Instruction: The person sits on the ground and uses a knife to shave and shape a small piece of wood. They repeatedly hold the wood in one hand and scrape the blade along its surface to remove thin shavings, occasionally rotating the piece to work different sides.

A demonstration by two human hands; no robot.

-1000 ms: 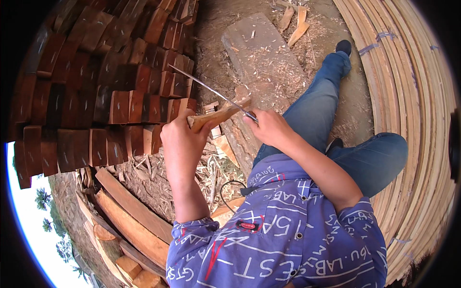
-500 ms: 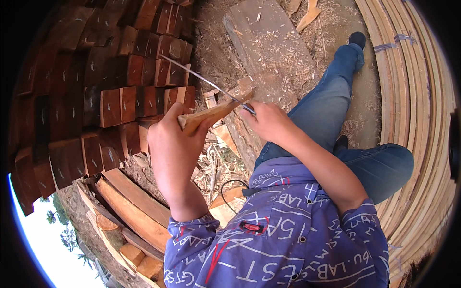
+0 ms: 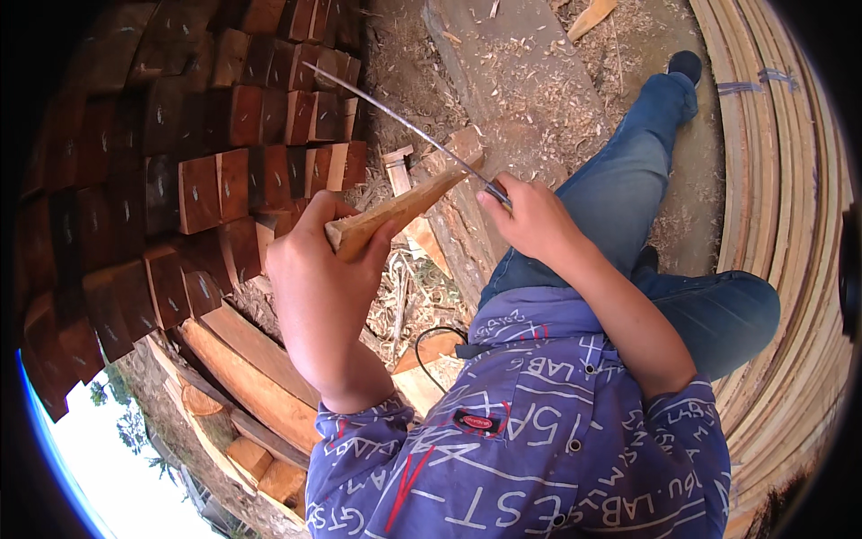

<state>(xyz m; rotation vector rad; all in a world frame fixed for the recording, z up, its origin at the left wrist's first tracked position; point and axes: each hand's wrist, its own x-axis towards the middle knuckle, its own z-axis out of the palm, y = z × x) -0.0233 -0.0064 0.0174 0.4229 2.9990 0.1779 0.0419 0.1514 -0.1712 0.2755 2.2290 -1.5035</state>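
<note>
My left hand (image 3: 319, 278) is wrapped round the near end of a pale, roughly carved piece of wood (image 3: 400, 208), which slants up toward the right. Closed round a dark handle, my right hand (image 3: 537, 217) holds a long knife (image 3: 393, 115) with a thin, straight blade. The blade runs up and left from my right hand and crosses the wood near its far end. Whether the edge touches the wood I cannot tell.
Stacked reddish-brown wood blocks (image 3: 211, 193) rise on the left. Long pale strips (image 3: 763, 198), tied in places, curve along the right. Ahead lies a plank (image 3: 512, 63) strewn with shavings. Split timber (image 3: 251, 377) lies at lower left, and my leg (image 3: 620, 153) stretches forward.
My right hand and the knife have shifted slightly right, nearer the far tip of the wood. My left hand still grips the wood, a little lower and further left in view.
</note>
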